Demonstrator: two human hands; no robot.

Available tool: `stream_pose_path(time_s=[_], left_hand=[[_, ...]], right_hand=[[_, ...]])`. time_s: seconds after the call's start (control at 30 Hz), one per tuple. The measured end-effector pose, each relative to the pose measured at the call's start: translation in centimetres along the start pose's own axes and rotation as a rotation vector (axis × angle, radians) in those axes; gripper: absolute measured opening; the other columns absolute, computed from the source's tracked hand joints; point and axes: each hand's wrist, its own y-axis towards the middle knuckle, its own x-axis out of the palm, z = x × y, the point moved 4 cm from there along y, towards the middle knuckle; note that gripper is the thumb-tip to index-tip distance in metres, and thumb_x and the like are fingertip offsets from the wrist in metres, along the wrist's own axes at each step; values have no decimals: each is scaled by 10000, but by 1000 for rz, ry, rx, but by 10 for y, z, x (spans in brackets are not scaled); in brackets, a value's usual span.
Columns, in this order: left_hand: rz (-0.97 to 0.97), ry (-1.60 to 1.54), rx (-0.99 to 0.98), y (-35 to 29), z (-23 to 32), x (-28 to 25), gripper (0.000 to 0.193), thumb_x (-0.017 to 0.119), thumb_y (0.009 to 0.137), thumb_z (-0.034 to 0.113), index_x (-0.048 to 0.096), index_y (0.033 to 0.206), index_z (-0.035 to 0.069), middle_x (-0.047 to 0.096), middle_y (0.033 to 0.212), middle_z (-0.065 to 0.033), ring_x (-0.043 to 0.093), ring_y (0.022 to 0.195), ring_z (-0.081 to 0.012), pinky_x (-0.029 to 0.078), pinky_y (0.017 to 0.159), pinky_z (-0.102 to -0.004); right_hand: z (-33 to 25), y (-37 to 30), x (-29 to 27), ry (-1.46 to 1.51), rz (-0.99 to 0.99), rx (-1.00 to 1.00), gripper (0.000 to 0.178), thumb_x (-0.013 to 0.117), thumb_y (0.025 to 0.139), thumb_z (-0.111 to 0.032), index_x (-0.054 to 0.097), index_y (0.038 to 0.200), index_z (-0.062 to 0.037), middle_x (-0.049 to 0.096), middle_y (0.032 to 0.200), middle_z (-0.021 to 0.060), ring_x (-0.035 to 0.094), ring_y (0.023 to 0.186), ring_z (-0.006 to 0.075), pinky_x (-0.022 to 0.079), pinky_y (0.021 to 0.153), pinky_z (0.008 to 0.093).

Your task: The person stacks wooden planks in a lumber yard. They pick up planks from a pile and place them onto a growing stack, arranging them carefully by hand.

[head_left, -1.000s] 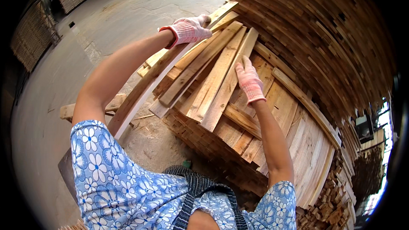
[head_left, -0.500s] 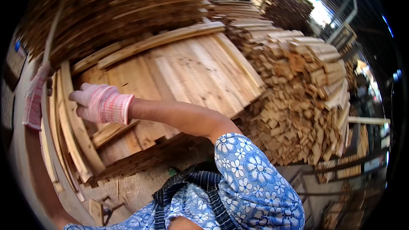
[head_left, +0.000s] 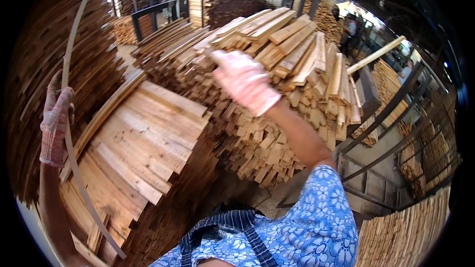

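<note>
My left hand [head_left: 58,123], in a pink-and-white knit glove, grips a long, thin wooden strip [head_left: 79,168]. The strip stands nearly upright and looks bent by the lens; its lower end lies across the flat layer of boards [head_left: 148,138]. My right hand [head_left: 246,83], gloved the same way, is over the big heap of loose boards [head_left: 262,138] in the middle. Motion smears its fingers, and nothing held shows in it. Whether it touches the heap I cannot tell.
A tall stack of boards [head_left: 44,44] rises at the left. Behind the heap stand a dark metal frame [head_left: 161,12] and another wood stack [head_left: 232,0]. Dark curved rails [head_left: 381,118] run along the right, with a neat stack [head_left: 405,237] below them. People are in the distance.
The view has swung right, bringing the loose heap to the middle. My right hand has moved from the flat boards at the left to above the heap. My left hand keeps hold of the strip.
</note>
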Motion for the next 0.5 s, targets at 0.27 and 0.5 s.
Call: stream_pose_path(time_s=[0.27,0.5], left_hand=[[-223,-208,67,37,28,172,621,690,990,266,454,1554,161,542,952,50,498,733,-20,436,618,-176],[-336,-23,-7,28,71,273,594,634,998,238,450,1553,129,524,922,14,478,766,-64,419,662,-203]], right_hand=[[324,-55,-160,-386,228,691,468,559,964,-336,583,1355,-78,688,1215,236,684,1076,385,534,965,428],[539,-126,-226,-53,836,1521,536,601,914,-313,489,1373,-60,638,1319,192,680,1181,329,573,967,451]])
